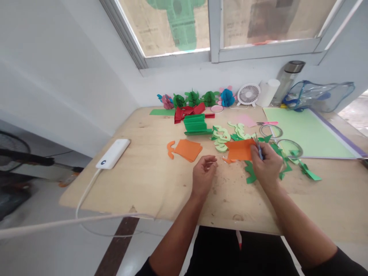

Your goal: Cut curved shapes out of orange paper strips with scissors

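Note:
My right hand (266, 164) is closed, holding a piece of orange paper (240, 149) by its right edge. Scissors (259, 148) with metal blades pointing up and away are in the same hand. My left hand (203, 175) is just above the table to the left, its fingers curled together; whether something small is pinched in them I cannot make out. Left of it lie a stack of orange paper (188, 150) and a curved orange cutout (170, 150). Orange scraps (229, 160) lie between my hands. Green paper scraps (250, 172) surround my right hand.
Folded green paper (195, 123), red paper (189, 112) and pale green cutouts (221, 138) lie further back. Paper ornaments (193, 98), a small fan (248, 94) and a bottle (290, 80) line the wall. Tape rolls (290, 148) sit right; a white power bank (114, 154) with cable lies left.

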### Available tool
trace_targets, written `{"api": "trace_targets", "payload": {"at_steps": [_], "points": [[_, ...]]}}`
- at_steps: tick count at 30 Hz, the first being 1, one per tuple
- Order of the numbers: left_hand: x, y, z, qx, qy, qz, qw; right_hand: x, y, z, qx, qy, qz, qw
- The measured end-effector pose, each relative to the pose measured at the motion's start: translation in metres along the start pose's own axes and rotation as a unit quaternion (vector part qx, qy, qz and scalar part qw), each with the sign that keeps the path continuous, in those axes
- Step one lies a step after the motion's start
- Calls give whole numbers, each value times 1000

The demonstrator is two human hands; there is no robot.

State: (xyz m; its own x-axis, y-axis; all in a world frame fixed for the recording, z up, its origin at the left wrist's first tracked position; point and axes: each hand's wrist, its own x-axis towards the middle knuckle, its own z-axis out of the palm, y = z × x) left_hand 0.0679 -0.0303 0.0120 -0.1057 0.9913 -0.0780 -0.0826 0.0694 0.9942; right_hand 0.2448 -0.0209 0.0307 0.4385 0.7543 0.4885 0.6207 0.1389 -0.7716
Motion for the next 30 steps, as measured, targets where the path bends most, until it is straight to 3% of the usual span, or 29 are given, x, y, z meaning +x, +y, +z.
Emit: {"api": "trace_targets", "payload": {"at_steps": [5, 11, 20, 26, 30], "points": [[10, 12, -2, -175, -31, -154, 972, -4, -2, 4, 126, -83, 76, 986], [17, 21, -9, -227, -178, -292, 912, -4, 3, 6, 194, -170, 88, 962], [6, 18, -11, -230, -203, -257, 917, -6, -5, 7, 209, -229, 84, 947], [2, 16, -8, -217, -337, -261, 878, -6, -7, 6, 181, -249, 82, 948], [-4, 17, -5, -217, -318, -253, 888, -6, -5, 7, 206, -259, 88, 940]]}}
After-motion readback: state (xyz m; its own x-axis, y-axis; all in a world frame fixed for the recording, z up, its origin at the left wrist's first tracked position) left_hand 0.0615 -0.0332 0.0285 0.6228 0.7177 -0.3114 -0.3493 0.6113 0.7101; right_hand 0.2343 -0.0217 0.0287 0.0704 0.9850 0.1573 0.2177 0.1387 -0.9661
